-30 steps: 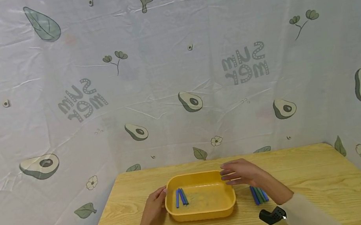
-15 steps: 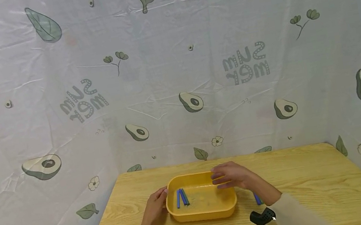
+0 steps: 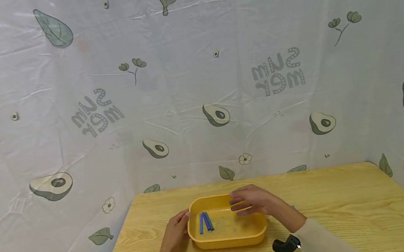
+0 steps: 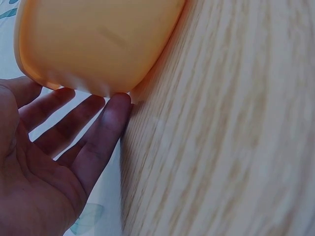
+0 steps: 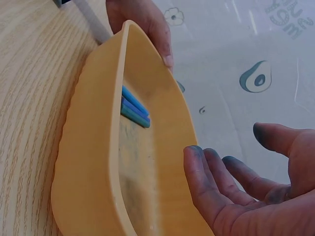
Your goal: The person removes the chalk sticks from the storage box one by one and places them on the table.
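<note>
Left grip [image 3: 175,230] has extended fingers [image 4: 96,147], thumb [image 4: 22,91] perhaps bent; right grip [image 3: 253,200] relaxed, fingers parted, fingertips [image 5: 194,155] darkened.

The big pale sheet [image 3: 178,81] has one word printed on it in grey letters, and in the head view the word shows two times. It says "summer", but it is back to front, like in a mirror. It is cut in two rows: "sum" on top and "mer" under it. One "summer" print [image 3: 97,112] is left of the middle, and it leans, with its right end higher. The other "summer" print [image 3: 278,72] is right of the middle and leans less. Some letters have little dots inside. The right wrist view shows slanting backward letters [image 5: 290,18] on the sheet, in the upper right corner.
</note>
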The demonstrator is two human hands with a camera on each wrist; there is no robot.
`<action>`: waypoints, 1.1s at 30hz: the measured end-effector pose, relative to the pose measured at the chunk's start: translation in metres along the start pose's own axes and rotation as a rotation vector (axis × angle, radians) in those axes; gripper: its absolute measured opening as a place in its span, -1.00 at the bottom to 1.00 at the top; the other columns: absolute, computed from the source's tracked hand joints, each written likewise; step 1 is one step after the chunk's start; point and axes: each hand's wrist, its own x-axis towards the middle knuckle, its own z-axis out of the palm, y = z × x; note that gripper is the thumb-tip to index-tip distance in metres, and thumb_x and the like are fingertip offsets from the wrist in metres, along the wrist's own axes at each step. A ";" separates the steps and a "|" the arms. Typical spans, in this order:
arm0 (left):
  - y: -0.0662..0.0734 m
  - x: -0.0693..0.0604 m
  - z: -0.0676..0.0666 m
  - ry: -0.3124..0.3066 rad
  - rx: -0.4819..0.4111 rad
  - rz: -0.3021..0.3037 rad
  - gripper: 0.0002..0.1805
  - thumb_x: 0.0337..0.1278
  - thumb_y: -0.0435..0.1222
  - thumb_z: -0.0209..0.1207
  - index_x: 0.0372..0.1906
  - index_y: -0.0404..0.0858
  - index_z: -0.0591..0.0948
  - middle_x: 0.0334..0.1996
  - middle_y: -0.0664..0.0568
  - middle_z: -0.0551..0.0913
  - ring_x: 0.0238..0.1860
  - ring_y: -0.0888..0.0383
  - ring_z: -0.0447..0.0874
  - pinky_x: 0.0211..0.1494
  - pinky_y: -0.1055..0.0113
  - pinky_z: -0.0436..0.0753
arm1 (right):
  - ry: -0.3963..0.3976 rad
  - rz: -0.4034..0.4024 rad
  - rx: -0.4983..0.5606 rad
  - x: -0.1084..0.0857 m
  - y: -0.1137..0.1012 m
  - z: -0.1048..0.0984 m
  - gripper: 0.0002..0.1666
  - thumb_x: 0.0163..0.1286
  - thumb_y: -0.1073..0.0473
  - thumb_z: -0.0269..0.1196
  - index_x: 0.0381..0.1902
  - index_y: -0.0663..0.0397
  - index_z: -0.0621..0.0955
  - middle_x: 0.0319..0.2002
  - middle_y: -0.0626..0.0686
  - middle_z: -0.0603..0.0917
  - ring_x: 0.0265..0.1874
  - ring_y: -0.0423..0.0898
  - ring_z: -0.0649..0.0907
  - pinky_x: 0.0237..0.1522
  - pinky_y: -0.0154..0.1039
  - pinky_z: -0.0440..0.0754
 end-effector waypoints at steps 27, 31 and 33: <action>0.001 0.000 -0.001 0.007 0.027 -0.011 -0.46 0.75 -0.12 0.00 0.50 -0.39 0.51 0.23 -0.38 0.72 -0.02 -0.01 0.82 -0.19 0.32 0.80 | -0.059 -0.001 -0.040 0.024 0.004 0.013 -0.29 0.57 0.19 0.33 0.48 0.54 0.41 0.35 0.47 0.61 0.25 0.31 0.73 0.17 0.11 0.78; 0.000 0.000 -0.001 -0.008 -0.008 -0.025 -0.45 0.74 -0.11 0.00 0.51 -0.40 0.50 0.22 -0.39 0.72 0.00 -0.03 0.82 -0.17 0.28 0.81 | -0.066 0.000 -0.051 0.027 0.007 0.019 -0.31 0.56 0.21 0.33 0.45 0.56 0.44 0.33 0.47 0.62 0.25 0.32 0.73 0.22 0.16 0.74; 0.000 0.000 -0.001 -0.010 -0.007 -0.025 -0.43 0.74 -0.10 0.01 0.52 -0.41 0.49 0.22 -0.39 0.72 0.00 -0.02 0.82 -0.17 0.28 0.81 | -0.069 -0.002 -0.044 0.029 0.008 0.023 -0.32 0.56 0.22 0.32 0.44 0.57 0.44 0.33 0.49 0.61 0.26 0.35 0.72 0.24 0.19 0.71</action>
